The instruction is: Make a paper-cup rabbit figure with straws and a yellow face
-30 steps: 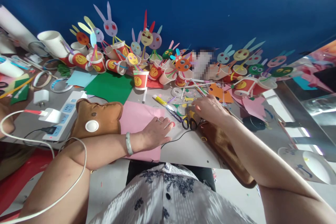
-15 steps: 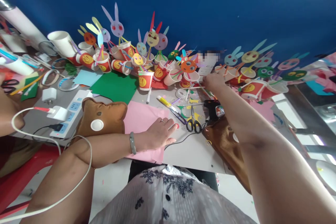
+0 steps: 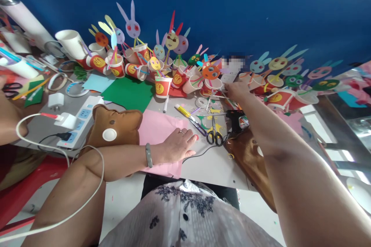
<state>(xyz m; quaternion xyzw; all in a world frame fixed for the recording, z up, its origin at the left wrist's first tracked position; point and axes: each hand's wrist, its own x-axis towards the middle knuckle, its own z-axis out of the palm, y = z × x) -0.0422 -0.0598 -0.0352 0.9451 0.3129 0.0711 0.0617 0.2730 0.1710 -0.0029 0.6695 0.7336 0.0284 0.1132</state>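
My left hand [image 3: 177, 144] lies palm down with its fingers apart on pink paper [image 3: 155, 123], and a small red paper piece [image 3: 196, 137] shows by its fingertips. My right hand [image 3: 237, 92] reaches to the back of the table, beside red-and-white paper cups [image 3: 213, 85] that carry paper rabbit faces. Its fingertips are mostly hidden, so I cannot tell whether they grip anything. Between the hands lie black-handled scissors [image 3: 214, 136], a yellow-capped tool [image 3: 182, 110] and yellow paper scraps [image 3: 219, 128]. A black device [image 3: 239, 120] sits under my right forearm.
On the left are a brown cushion [image 3: 116, 123], a white power strip [image 3: 81, 121] with cables, and green paper [image 3: 127, 92]. A second brown cushion [image 3: 246, 154] lies under my right arm. Another person's arm [image 3: 13, 119] is at the far left. A blue wall [image 3: 203, 15] stands behind.
The view has shifted slightly, moving the things on the table a little to the right. Both hands stay in about the same places.
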